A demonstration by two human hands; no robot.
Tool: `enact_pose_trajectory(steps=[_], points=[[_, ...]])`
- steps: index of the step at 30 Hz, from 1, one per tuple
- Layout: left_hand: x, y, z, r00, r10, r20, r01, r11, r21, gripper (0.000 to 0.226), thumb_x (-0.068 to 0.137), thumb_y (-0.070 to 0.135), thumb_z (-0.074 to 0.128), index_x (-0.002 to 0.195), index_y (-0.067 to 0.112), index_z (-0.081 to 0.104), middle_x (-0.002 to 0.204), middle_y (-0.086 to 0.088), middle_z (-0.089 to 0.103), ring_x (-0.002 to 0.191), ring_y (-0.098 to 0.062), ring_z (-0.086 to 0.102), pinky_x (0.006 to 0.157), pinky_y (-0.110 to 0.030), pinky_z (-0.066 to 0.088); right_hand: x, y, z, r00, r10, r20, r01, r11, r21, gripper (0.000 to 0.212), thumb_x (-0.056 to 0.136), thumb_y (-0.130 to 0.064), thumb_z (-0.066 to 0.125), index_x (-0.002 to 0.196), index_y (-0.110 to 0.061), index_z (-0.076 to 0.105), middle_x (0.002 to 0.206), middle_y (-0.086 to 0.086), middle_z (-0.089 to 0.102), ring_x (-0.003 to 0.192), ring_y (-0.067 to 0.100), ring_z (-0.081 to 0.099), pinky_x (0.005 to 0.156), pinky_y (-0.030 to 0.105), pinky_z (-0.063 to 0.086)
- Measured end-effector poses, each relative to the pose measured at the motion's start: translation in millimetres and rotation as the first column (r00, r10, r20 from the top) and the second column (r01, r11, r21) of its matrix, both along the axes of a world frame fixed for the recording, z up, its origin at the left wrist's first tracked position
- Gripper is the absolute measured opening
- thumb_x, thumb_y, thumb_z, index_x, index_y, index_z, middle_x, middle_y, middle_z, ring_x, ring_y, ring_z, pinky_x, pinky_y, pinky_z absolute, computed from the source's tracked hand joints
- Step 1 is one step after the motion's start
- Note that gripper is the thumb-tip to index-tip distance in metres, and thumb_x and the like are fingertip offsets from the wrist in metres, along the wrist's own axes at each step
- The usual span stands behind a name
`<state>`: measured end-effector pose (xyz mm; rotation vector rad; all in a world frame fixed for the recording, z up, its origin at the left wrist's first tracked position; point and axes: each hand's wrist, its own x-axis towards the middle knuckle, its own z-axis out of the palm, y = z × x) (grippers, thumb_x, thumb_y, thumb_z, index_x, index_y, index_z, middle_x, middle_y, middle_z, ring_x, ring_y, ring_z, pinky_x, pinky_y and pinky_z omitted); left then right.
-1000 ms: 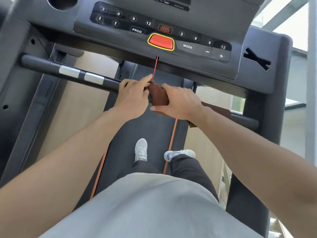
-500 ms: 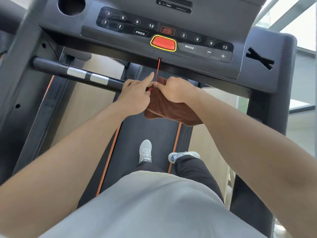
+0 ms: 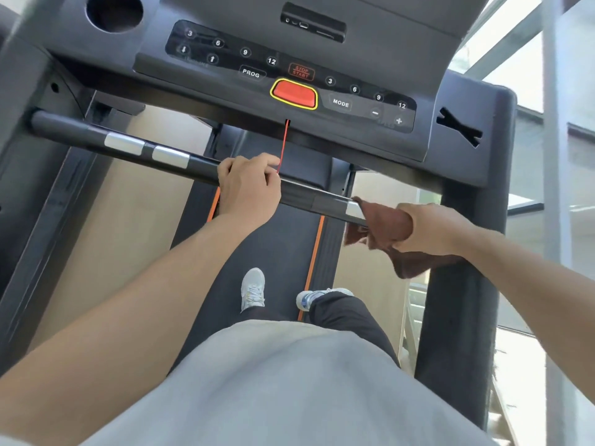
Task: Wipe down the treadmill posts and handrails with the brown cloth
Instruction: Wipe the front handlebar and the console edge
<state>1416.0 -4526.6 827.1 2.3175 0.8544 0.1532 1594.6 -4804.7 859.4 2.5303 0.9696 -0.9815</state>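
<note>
Floor [image 3: 151,220] at 9 o'clock – pale beige, smooth, evenly lit. Large windows [image 3: 528,69] from 1 to 3 o'clock, grey frame bars [image 3: 552,149] crossing them – strong daylight, outside washed out. Bright floor patch [image 3: 515,355] at 4 o'clock.

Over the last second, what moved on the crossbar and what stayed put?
The right hand slid the brown cloth along the handrail from the middle toward the right post, gripping it throughout. The left hand kept its grip beside the red cord.
</note>
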Motion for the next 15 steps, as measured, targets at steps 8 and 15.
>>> enact_pose_trajectory(steps=[8, 15], points=[[-0.7, 0.7, -1.4, 0.999, -0.031, 0.040, 0.029, 0.999, 0.036, 0.027, 0.102, 0.022, 0.048, 0.123, 0.028, 0.064, 0.099, 0.011, 0.072, 0.111, -0.019, 0.051, 0.109, -0.035, 0.024, -65.6, 118.4, -18.5, 0.978, 0.087, 0.190, -0.144, 0.940, 0.310, 0.067, 0.077, -0.081, 0.057, 0.120, -0.030, 0.049, 0.088, -0.009, 0.067, 0.074, 0.026, 0.061, 0.069, 0.032, 0.041], [3.6, 0.0, 6.7, 0.999, 0.042, 0.016, -0.042, 0.999, -0.019, 0.025, 0.099, 0.021, 0.051, 0.117, 0.029, 0.066, 0.089, 0.018, 0.063, 0.109, -0.012, 0.050, 0.101, -0.022, 0.017, -60.4, 119.4, -19.8, 0.969, 0.164, 0.183, -0.213, 0.932, 0.292, 0.049, 0.080, -0.058, 0.066, 0.111, -0.025, 0.049, 0.096, -0.001, 0.069, 0.082, 0.034, 0.066, 0.070, 0.038, 0.045]])
